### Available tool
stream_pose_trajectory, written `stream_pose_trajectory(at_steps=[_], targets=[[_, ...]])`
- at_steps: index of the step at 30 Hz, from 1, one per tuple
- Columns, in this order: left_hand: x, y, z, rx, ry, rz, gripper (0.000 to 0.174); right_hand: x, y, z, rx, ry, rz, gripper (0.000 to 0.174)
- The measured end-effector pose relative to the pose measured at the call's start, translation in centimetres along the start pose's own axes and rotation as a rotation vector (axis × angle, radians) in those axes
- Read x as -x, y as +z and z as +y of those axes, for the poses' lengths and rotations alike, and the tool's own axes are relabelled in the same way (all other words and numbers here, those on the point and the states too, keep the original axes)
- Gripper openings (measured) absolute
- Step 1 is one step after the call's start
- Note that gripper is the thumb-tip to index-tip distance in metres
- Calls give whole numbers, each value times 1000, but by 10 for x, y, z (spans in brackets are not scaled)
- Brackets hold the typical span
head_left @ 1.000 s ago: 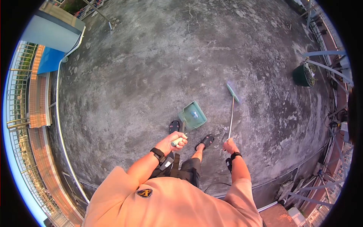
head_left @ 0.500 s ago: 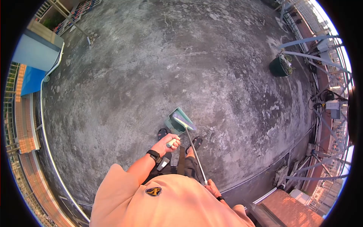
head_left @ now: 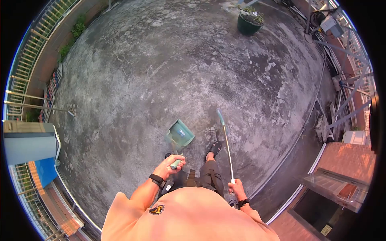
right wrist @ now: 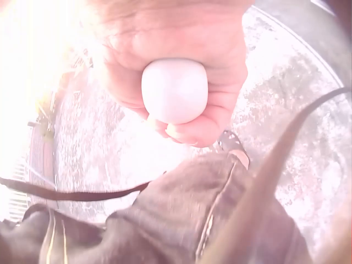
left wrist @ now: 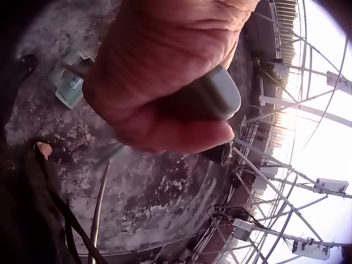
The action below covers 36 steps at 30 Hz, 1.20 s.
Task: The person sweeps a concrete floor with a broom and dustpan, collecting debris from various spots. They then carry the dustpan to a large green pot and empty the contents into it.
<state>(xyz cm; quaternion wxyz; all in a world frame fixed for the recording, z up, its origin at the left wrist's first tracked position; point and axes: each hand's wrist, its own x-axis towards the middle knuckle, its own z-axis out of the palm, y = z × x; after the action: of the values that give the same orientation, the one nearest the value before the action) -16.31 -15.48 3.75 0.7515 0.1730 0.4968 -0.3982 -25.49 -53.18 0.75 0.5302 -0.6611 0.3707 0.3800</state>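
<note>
In the head view my left hand (head_left: pixel 171 165) grips the pale green handle of a green dustpan (head_left: pixel 186 141), which is low over the floor in front of my feet. A small pale piece of litter (head_left: pixel 181 133) lies in the pan. The left wrist view shows my fingers wrapped round the rounded handle end (left wrist: pixel 219 93), with the dustpan (left wrist: pixel 67 98) beyond. My right hand (head_left: pixel 237 188) holds a broom by the white top of its metal stick (head_left: pixel 228 154). The broom's head (head_left: pixel 221 117) is right of the pan, apart from it. In the right wrist view fingers curl round the white handle end (right wrist: pixel 175 91).
Weathered concrete floor (head_left: pixel 161 88) stretches ahead. A green plant pot (head_left: pixel 248 26) stands at the far side. Metal struts and railings line the right, where an open hatch (head_left: pixel 321 213) lies behind me. A pale wall block (head_left: pixel 30 140) and blue panel (head_left: pixel 45 172) are at left.
The broom head moved left onto the dustpan, then back out to its right. My body has turned rightward, bringing the plant pot toward the top middle. Both hands keep their grips.
</note>
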Motion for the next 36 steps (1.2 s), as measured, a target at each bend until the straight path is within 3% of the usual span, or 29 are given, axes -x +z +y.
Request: stream_pose_trajectory(at_steps=[3,8,13,16,20,24,26,28,33,36], targets=[[-18,34,2,-54,-98,-33,13,-10,-53,-34,-113,-8,109,31],[-42,98,12,-161,-253,-47,16,-58,-162,-66,-121,-90,238,70],[-72,170,10,-341,-299,-23,20,-100,-221,-88,-90,-38,366,75],[-101,197,8,-387,-378,-16,19,-121,-213,-83,-237,-26,363,78],[-139,228,6,-486,-448,-60,19,-130,-143,-53,-235,-51,164,76],[-161,244,13,-565,-445,-9,17,-59,-47,-47,-67,-45,33,83],[-157,258,25,-505,-482,-27,15,-33,-18,-45,-132,-45,-26,81],[-138,281,38,-480,-475,-26,14,0,-11,-69,-256,14,-122,80],[-159,263,68,-473,-542,-71,13,27,-21,-68,-621,93,14,73],[-157,264,75,-496,-563,-46,13,29,-46,-85,-561,82,144,75]])
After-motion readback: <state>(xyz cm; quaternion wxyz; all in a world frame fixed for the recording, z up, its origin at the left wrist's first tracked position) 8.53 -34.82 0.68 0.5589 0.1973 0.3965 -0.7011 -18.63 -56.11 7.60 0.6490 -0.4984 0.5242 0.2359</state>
